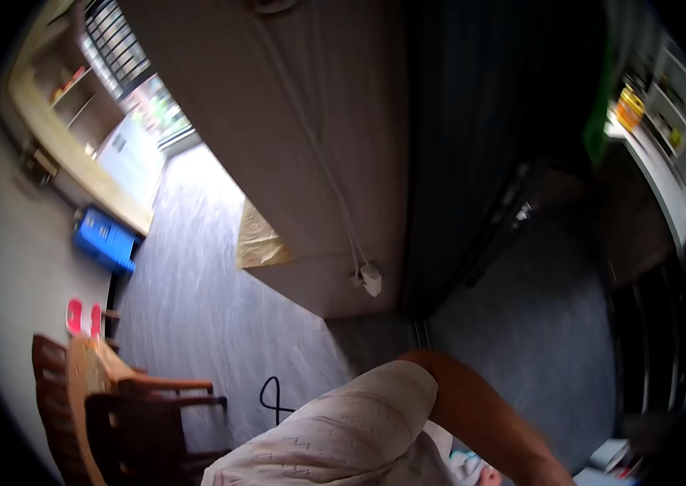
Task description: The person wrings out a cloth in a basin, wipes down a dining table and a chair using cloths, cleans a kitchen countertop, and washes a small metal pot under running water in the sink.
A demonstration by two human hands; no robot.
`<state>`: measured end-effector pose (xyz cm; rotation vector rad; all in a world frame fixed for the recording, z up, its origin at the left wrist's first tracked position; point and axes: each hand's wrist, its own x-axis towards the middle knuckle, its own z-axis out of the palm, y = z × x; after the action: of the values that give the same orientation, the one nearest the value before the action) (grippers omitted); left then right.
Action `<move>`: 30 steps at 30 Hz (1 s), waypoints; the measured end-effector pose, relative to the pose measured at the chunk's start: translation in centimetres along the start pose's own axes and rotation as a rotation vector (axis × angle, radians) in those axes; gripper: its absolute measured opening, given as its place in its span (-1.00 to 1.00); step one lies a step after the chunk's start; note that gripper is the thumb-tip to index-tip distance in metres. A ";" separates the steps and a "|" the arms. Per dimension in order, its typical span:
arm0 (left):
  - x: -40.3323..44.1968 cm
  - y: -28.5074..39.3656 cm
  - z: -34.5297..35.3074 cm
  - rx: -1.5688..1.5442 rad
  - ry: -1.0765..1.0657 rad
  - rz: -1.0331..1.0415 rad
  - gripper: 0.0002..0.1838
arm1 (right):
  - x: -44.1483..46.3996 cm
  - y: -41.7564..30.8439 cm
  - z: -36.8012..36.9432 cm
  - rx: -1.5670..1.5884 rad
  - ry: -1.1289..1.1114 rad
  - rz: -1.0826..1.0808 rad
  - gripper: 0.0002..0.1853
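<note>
Arm: in the head view, one bare arm bends sharply below a pale sleeve, the elbow pushed forward and the forearm running down out of the frame; it probably folds so as to bring the hand back near the body. Which arm it is, I cannot tell.
Hands: neither shows clearly, so I cannot tell whether they are open, closed or gripping something.
Cloth: a small patterned cloth lies low in the frame, between sleeve and forearm, with a pinkish patch beside it too small to read. It is the thing nearest the hands; whether it is held or worn is unclear.
Plug: white, on the partition, with a cable running along to it; the plug probably sits there to keep the cable close to the surface.
Curtain: dark folds beside the partition, likely there to screen one space from the next.
Chairs: dark chairs stand close around a wooden table, presumably tucked in to leave the floor passable.
Crate: blue, near the wall, seemingly kept out of the walkway.
Loop: a thin black loop shows against the floor, near the sleeve; its purpose is unclear.
Bottle: yellow, on the counter, by the shelves, apparently within easy reach.
</note>
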<state>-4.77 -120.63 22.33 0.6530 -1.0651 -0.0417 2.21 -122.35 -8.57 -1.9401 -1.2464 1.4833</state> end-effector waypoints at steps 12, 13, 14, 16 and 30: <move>-15.8 6.8 0.2 0.621 1.035 -0.288 -0.63 | 12.2 -10.8 -3.3 -0.270 -0.279 -0.160 -0.69; -16.7 6.5 1.6 0.714 1.158 -0.223 -0.69 | 12.4 -11.2 -3.3 -0.285 -0.296 -0.170 -0.69; -17.9 6.1 2.9 0.801 1.275 -0.156 -0.73 | 12.4 -11.5 -3.2 -0.298 -0.316 -0.176 -0.69; -19.9 4.8 5.3 0.854 1.488 -0.091 -0.78 | 12.5 -11.9 -3.3 -0.318 -0.341 -0.181 -0.70; -30.2 1.1 6.3 0.838 1.837 -0.302 -0.61 | 16.2 -15.5 -3.3 -0.374 -0.340 -0.085 -0.71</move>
<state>-25.46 -112.54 0.84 1.1625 0.8770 0.6614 -0.49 -100.16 -4.82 -1.8707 -1.8460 1.6798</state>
